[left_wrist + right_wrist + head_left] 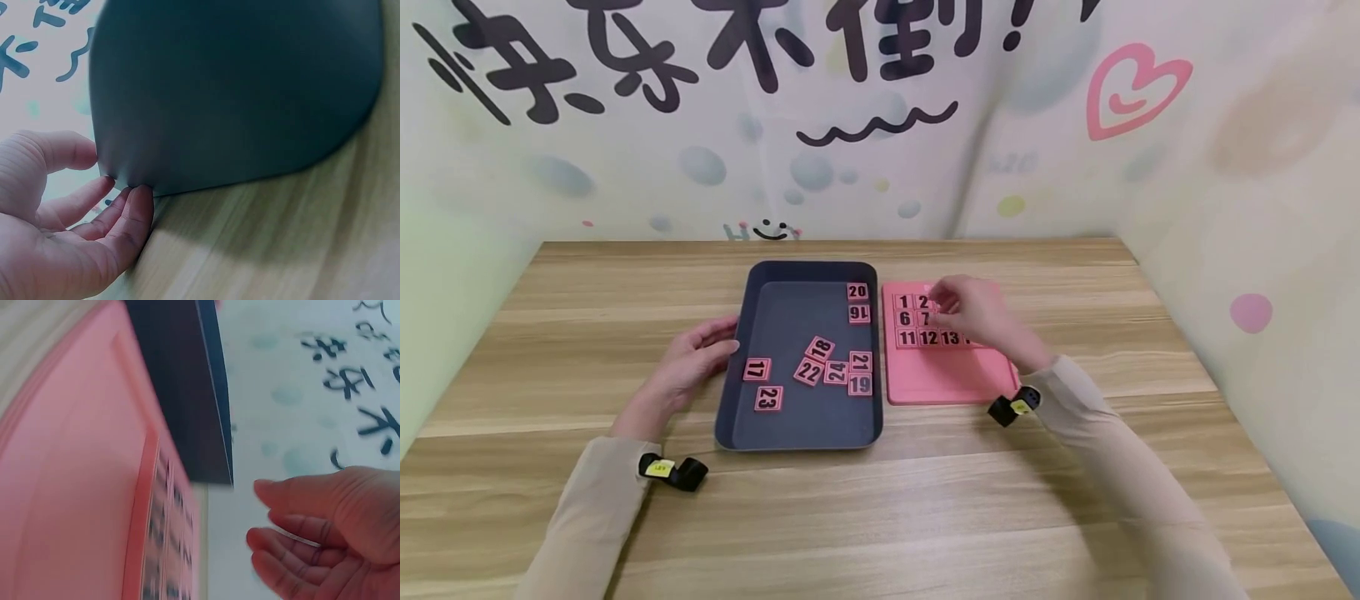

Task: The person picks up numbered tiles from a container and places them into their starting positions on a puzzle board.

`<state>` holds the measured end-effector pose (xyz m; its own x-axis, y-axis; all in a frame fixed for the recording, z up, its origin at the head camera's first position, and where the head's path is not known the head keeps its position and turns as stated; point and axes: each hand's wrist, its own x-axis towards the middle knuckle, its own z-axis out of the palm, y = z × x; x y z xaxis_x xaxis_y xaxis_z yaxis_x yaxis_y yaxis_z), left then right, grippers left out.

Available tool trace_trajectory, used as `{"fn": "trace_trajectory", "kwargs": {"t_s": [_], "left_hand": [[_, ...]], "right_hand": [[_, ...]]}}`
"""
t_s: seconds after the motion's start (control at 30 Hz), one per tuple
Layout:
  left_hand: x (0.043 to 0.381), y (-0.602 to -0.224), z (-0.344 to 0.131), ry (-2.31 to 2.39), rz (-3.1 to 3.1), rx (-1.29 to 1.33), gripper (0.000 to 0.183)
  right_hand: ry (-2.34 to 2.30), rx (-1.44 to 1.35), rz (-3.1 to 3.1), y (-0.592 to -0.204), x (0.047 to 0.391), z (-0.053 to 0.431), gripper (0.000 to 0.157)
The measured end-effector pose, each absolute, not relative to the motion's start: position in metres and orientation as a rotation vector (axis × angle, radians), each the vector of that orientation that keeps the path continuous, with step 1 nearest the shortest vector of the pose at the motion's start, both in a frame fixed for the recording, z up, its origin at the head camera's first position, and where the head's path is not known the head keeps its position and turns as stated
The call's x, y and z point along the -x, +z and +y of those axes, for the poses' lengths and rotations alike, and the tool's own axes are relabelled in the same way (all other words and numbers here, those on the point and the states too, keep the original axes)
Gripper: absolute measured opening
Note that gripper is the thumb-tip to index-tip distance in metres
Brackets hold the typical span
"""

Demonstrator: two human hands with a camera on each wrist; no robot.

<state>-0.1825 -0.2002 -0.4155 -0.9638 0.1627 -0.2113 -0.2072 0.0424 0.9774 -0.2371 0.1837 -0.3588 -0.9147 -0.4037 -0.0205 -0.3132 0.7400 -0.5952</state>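
Observation:
My left hand (696, 358) rests against the outer left side of a dark grey tray (775, 425). In the left wrist view its thumb and fingertips touch the tray's wall (231, 112) without wrapping round it. Several pink number tiles lie scattered in the tray, among them tile 17 (757, 369), tile 23 (768, 398) and tile 20 (857, 292). Over the pink board (947, 379) hovers my right hand (976, 312), fingers loosely bent and nothing visible between them in the right wrist view. Numbered tiles sit in rows on the board's upper half; the hand hides some.
Tray and board stand side by side on a wood-grain table (925, 492). Behind it hangs a white backdrop (647, 175) with large characters, dots and a pink heart. A small black camera is strapped at each wrist.

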Motion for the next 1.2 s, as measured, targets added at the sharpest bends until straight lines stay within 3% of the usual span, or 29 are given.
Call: {"fn": "trace_trajectory", "kwargs": {"t_s": [0.27, 0.53, 0.9, 1.2], "left_hand": [[0.183, -0.416, -0.199, 1.991, 2.055, 0.053, 0.059], [0.184, -0.416, -0.200, 1.998, 2.049, 0.063, 0.058], [0.184, -0.416, -0.201, 1.990, 2.055, 0.077, 0.057], [0.184, -0.417, -0.202, 1.995, 2.055, 0.075, 0.057]], "right_hand": [[-0.951, 0.819, 2.717, -0.362, 0.250, 0.121, 0.028], [-0.823, 0.836, 2.671, -0.373, 0.261, 0.083, 0.030], [-0.530, 0.794, 2.726, -0.381, 0.268, 0.061, 0.028], [-0.300, 0.838, 2.799, -0.381, 0.269, 0.057, 0.010]]}}
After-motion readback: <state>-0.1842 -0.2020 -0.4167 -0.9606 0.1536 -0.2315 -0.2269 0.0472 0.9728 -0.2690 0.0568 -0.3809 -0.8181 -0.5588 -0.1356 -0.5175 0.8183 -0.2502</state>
